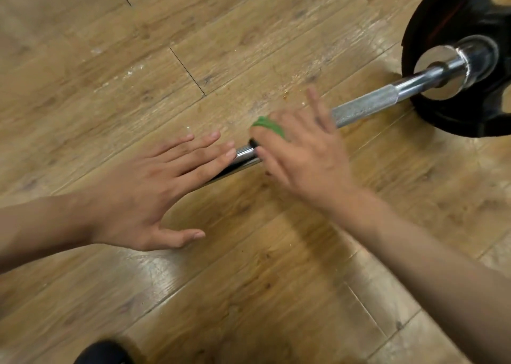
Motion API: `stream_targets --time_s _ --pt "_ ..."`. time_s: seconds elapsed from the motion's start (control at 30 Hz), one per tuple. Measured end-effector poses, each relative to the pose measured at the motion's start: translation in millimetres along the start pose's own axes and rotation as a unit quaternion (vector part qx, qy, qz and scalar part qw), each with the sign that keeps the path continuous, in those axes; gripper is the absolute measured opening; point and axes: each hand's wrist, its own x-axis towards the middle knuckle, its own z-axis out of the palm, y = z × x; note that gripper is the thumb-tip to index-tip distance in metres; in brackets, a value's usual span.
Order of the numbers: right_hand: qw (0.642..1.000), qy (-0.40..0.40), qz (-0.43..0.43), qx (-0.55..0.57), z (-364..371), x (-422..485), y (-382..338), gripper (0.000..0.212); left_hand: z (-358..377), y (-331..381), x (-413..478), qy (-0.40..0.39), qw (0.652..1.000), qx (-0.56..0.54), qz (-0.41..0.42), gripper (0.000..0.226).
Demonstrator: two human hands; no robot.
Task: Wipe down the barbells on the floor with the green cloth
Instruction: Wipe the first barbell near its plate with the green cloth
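Chrome steel barbell (365, 106) lay diagonally on the wood-plank floor (249, 267), with a black weight plate (456, 120) on its upper-right end.

Head view: left hand (143, 195) was palm-down, fingers straight and spread, gripping nothing. Its fingertips sat over the smooth part of the bar, contact unclear. Right hand (307, 159) was blurred, forearm running in from lower right, curled over the bar mid-shaft. It clutched the bunched green cloth (269, 126) against the bar, just beside the knurled section. One finger stuck out straight.
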Motion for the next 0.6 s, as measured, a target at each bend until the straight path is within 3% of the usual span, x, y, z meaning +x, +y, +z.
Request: stream_targets --time_s 0.03,0.13,0.27,0.43,0.53,0.6 --pt "1.0 0.019 -0.014 0.004 -16 5 10 0.03 1 2 -1 -0.002 1.0 -0.005 -0.004 0.101" --pt "0.993 -0.041 0.109 0.016 -21 4 71 0.038 4 13 -4 0.0 1.0 -0.003 -0.007 0.102" --pt "0.964 -0.05 0.26 0.011 -27 -1 22 0.034 7 29 -5 -0.005 1.0 0.0 -0.008 0.102" --pt "0.988 -0.031 0.146 0.05 -32 -21 -36 0.025 16 55 -10 0.006 0.999 0.04 -0.007 0.096" --pt "0.998 -0.049 0.034 0.024 -48 -41 13 0.03 22 68 -14 0.012 0.999 0.051 -0.005 0.093" --pt "0.995 -0.061 0.075 0.005 -59 -55 58 0.028 27 78 -17 0.015 0.998 0.055 -0.004 0.092"
